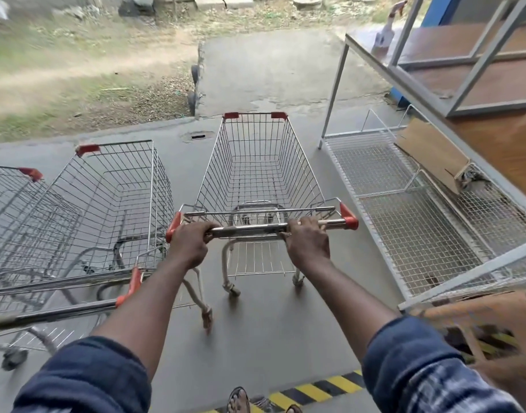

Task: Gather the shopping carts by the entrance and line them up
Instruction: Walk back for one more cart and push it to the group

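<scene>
The left hand (190,244) and the right hand (308,242) both clench the chrome handle bar (247,231) of the middle cart (255,162). The left hand is closed round the bar next to its left orange end cap. The right hand is closed round it right of centre, fingers curled over the top. Blue sleeves (86,380) are pushed up both forearms.

The middle cart stands on the concrete floor (270,332), its nose pointing to the far edge of the paving. Just to its left stands a second cart (115,198), angled slightly away. A third cart (11,204) overlaps it at the left edge; whether the two are nested I cannot tell.

On the right a wire-mesh rack (404,216) lies low beside a grey metal frame (333,93), with a cardboard sheet (431,150) leaning on it. Near the bottom runs a yellow-and-black stripe (315,391), with a sandalled foot (239,399) just beside it. Far off, a drain opening (197,135) sits in the concrete before dirt and grass.
</scene>
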Demonstrator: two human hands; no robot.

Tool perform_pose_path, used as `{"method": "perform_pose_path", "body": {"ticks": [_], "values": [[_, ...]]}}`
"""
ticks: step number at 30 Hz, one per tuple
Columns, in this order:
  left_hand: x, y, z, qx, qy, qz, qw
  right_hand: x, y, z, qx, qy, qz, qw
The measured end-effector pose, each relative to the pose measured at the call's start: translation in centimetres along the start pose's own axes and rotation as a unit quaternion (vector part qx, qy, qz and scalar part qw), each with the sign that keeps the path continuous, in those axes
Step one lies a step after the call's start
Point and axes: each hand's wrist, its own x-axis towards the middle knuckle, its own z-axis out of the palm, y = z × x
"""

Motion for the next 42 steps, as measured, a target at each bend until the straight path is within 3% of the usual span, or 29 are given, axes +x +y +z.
{"method": "perform_pose_path", "body": {"ticks": [16, 24, 28, 31, 37, 42], "values": [[-5.4, 2.4, 1.9, -0.016, 0.009, -0.025, 1.000, -2.4, 2.1, 0.1, 0.031, 0.015, -0.010, 0.999], [-8.2, 1.3, 0.4, -0.005, -0.017, -0.041, 0.999, -5.5, 1.2, 1.6, 0.003, 0.012, -0.057, 0.998], [-10.1, 1.9, -0.4, 0.024, 0.036, -0.041, 0.998, -6.1, 0.8, 0.4, 0.027, -0.019, -0.075, 0.997], [-11.9, 2.4, -0.1, 0.054, 0.034, -0.042, 0.997, -6.7, 1.5, 0.0, 0.048, -0.020, -0.092, 0.994], [-12.4, 2.3, -1.4, 0.070, 0.003, -0.048, 0.996, -7.5, 2.5, 0.4, 0.045, -0.002, -0.108, 0.993], [-12.7, 1.5, -2.7, 0.034, 0.051, -0.068, 0.996, -7.6, 1.5, 0.0, 0.079, 0.041, -0.121, 0.989]]}}
